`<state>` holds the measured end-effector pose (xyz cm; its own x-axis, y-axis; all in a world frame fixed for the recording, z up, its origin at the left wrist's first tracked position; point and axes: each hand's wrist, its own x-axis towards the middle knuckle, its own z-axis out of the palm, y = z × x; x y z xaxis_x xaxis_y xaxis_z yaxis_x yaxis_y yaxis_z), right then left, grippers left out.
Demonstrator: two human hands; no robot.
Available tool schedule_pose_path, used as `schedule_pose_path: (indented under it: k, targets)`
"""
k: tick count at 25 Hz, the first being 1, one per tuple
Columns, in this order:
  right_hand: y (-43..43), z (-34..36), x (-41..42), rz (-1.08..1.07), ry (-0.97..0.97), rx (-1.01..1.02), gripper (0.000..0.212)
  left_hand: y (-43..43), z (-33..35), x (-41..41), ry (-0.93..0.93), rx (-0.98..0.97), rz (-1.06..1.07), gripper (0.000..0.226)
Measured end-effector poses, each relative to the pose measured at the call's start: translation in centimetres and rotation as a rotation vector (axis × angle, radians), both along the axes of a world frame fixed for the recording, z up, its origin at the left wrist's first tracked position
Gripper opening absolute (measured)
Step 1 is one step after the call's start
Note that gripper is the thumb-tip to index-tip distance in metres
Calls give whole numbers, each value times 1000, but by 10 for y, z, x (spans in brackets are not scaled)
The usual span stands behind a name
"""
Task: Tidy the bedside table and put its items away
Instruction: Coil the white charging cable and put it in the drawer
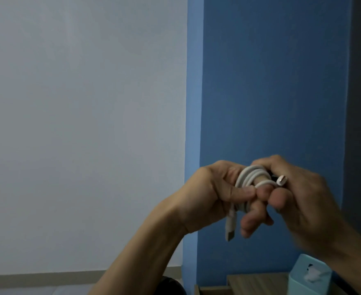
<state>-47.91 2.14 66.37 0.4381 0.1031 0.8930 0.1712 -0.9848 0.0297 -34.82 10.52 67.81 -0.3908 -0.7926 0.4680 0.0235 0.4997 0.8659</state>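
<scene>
While the white charging cable (249, 175) is being wound into a tight coil, it is being held in the air in front of the blue wall (271, 81), well above the bedside table (258, 283), of which only a strip of wooden top is being shown at the lower edge of the view. The coil is being gripped by the left hand (211, 192), with the thumb being pressed against the loops, and one plug (230, 234) is being left to hang below that hand. The other plug (281, 180) is being pinched by the curled fingers of the right hand (307, 199), just beside the coil. The task is being judged as partly advanced: the cable is being bundled but is not yet being stowed, and no storage place is being shown. A teal tissue box (309, 279) is being seen standing, apparently, on the table, so further tidying is being judged as outstanding. Whether other items are lying there cannot be told.
</scene>
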Motion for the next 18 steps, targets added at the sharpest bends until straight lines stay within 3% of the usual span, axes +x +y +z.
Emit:
schedule_pose_path:
  k: [4,6,12,18]
  targets:
    - [0,-9,4,-27,-115,-37,46,3,0,-10,87,93,123,65]
    - [-1,-13,7,-68,-166,-46,44,1,-1,-15,143,107,260,76]
    - [-2,-9,11,-20,-184,74,25,-4,-4,-28,300,-116,762,69]
    - [5,-13,22,-141,-305,86,30,-3,2,-38,315,-231,1058,57]
